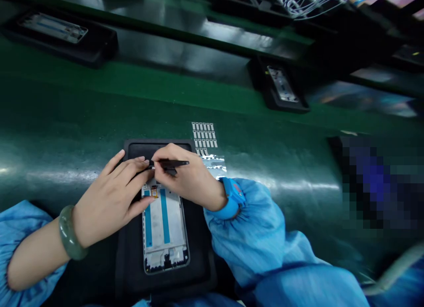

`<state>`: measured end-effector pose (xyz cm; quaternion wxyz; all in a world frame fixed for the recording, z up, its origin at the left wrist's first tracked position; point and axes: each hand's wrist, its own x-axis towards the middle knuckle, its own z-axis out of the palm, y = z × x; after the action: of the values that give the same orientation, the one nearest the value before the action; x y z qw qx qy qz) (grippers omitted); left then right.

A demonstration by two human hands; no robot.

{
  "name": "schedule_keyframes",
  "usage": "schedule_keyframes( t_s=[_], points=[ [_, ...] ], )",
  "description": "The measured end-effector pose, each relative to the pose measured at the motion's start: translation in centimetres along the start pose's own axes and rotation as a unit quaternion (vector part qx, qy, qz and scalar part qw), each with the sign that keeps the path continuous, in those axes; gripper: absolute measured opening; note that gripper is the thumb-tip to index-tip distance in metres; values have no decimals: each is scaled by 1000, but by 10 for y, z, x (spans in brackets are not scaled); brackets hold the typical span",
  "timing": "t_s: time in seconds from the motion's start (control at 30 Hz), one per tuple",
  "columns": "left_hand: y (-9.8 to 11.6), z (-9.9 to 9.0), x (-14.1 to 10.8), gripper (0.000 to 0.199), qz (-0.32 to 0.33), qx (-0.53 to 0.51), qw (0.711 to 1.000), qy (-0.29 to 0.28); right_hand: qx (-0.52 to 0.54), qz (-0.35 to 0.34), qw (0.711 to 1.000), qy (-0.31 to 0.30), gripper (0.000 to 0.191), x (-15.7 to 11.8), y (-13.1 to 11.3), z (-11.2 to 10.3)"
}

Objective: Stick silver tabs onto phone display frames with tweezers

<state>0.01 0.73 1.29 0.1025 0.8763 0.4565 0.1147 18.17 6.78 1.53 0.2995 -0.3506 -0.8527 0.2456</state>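
A phone frame (pixel 174 227) with two blue strips lies in a black tray (pixel 202 254) in front of me. My right hand (pixel 182 172) pinches dark tweezers (pixel 172 163) over the frame's top end; their tips are hidden at my fingers. My left hand (pixel 115 192) rests on the frame's upper left edge, fingers spread, its thumb beside a small gold-coloured part (pixel 154 192). Whether the left fingertips hold anything is hidden. Just beyond the right hand, a sheet of small grey pieces (pixel 204 134) lies on the green mat.
Another tray (pixel 99 51) with a phone frame (pixel 53 26) stands at the back left, and a further one (pixel 271 95) at the back right. White cables (pixel 308 2) lie at the top. A pixelated dark object (pixel 374 183) is at the right.
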Motion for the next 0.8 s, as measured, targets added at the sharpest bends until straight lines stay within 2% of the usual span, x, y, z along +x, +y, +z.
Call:
schedule_keyframes(
  t_s=[0.3,0.4,0.53,0.7,0.8],
  points=[
    [0,0,2,40,4,1,1000,8,-32,-11,999,-25,9,3,-5,-1],
    [-1,0,2,39,8,3,1000,4,29,30,999,1,6,2,0,-1],
    [-1,0,1,38,18,15,1000,-2,137,106,985,29,6,0,10,-1],
    [-2,1,2,37,15,9,1000,2,148,86,985,15,7,-1,10,4],
    [-5,2,2,37,20,19,1000,-2,175,101,979,29,8,-1,11,6]
  ],
)
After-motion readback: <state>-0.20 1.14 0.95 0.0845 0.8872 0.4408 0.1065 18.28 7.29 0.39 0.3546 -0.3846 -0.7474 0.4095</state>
